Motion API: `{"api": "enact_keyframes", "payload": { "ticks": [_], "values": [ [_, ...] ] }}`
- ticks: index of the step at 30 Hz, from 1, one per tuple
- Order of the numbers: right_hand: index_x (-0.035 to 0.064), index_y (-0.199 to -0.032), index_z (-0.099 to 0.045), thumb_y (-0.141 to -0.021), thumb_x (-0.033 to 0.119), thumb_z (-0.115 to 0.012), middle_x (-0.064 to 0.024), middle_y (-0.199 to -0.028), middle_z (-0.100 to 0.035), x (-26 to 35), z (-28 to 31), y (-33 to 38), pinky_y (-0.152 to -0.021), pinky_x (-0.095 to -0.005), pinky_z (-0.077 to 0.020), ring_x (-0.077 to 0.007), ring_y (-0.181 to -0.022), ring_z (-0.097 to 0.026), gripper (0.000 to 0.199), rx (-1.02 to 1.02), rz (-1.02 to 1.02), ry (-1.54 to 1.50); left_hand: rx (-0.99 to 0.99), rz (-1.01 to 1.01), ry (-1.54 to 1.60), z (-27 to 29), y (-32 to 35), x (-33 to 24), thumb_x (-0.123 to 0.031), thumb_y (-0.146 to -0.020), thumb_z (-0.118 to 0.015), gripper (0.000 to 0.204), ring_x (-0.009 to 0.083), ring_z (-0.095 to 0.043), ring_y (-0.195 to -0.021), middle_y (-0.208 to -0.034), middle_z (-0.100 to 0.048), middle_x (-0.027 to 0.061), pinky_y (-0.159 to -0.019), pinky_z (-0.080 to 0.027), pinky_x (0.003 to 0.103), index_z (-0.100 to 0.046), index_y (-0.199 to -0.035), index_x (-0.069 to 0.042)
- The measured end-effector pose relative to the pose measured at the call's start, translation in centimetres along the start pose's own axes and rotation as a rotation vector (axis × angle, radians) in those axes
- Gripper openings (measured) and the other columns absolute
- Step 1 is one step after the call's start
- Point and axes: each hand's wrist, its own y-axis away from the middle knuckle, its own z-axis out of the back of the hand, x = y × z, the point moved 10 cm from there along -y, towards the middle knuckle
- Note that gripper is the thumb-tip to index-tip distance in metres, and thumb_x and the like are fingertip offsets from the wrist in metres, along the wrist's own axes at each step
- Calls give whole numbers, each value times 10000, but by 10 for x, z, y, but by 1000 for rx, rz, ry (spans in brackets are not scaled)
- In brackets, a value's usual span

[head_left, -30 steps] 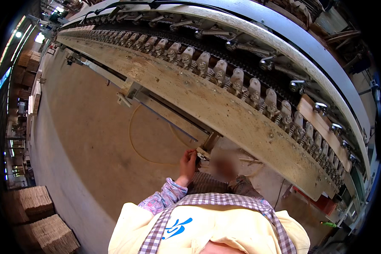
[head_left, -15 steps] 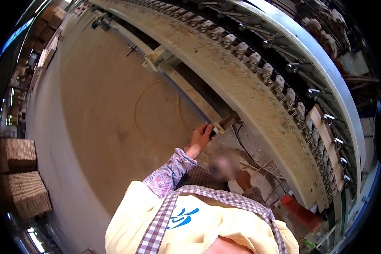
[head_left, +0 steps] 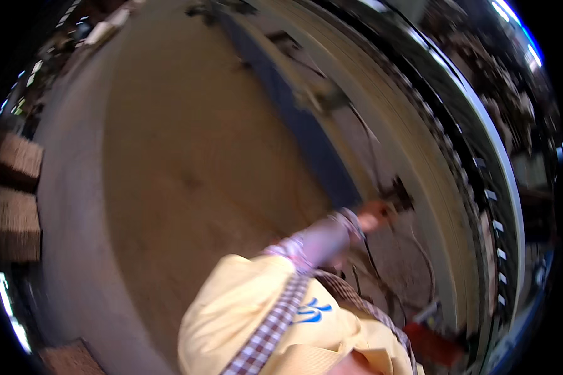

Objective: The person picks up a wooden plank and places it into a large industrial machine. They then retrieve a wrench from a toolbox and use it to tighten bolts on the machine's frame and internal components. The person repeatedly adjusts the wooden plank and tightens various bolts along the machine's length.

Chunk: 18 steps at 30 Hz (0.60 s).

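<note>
My left hand [head_left: 374,215] reaches out to the right, its forearm in a patterned sleeve [head_left: 316,244]. It is at the near end of a long rail with a blue side [head_left: 306,137], next to a dark metal bracket [head_left: 400,195]. Motion blur smears the fingers, so whether they grip anything does not show. I cannot make out my right hand. A long beige machine beam [head_left: 441,231] runs along the rail's right side.
A red box-like part [head_left: 435,344] sits low at the right, by the machine's near end. Stacks of thin brown sheets [head_left: 14,225] stand at the far left. A thin cable or hose [head_left: 428,265] hangs beside the beam. Brown floor [head_left: 187,156] spreads left of the rail.
The view has swung, and the rail now shows its blue side more broadly. My left hand, earlier closed around a dark grip at the rail's end, appears farther right and blurred. My right hand has dropped from sight.
</note>
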Motion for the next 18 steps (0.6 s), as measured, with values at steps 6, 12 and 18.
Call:
{"api": "enact_keyframes", "payload": {
  "ticks": [6,12,18],
  "values": [
    [63,-653,-710,-895,546,-465,-152,-614,-643,165,-21,-67,-620,-465,-485,-348,-616,-639,594,-121,132,-60,426,124,-94,90,122,-6,-639,-899,-381,866,351,-387,-1304,-1402,-392,269,-1086,-308,377,-323,-1386,75],
    [23,-674,-705,-876,556,-489,-197,-607,-626,286,-33,-115,-593,-474,-475,-365,-609,-638,610,41,319,48,427,674,570,173,342,216,-669,-897,-389,764,198,-504,-1177,-1307,-538,97,-1031,-371,335,-553,-1271,-23],
    [174,-1319,-487,-798,365,-640,-215,-688,-593,346,-63,-169,-591,-526,-484,-380,-644,-626,575,39,849,713,-126,899,687,219,447,329,-536,-919,-451,582,206,-535,-1129,-1223,-584,132,-1000,-385,349,-582,-1241,-69]
  ]
}}
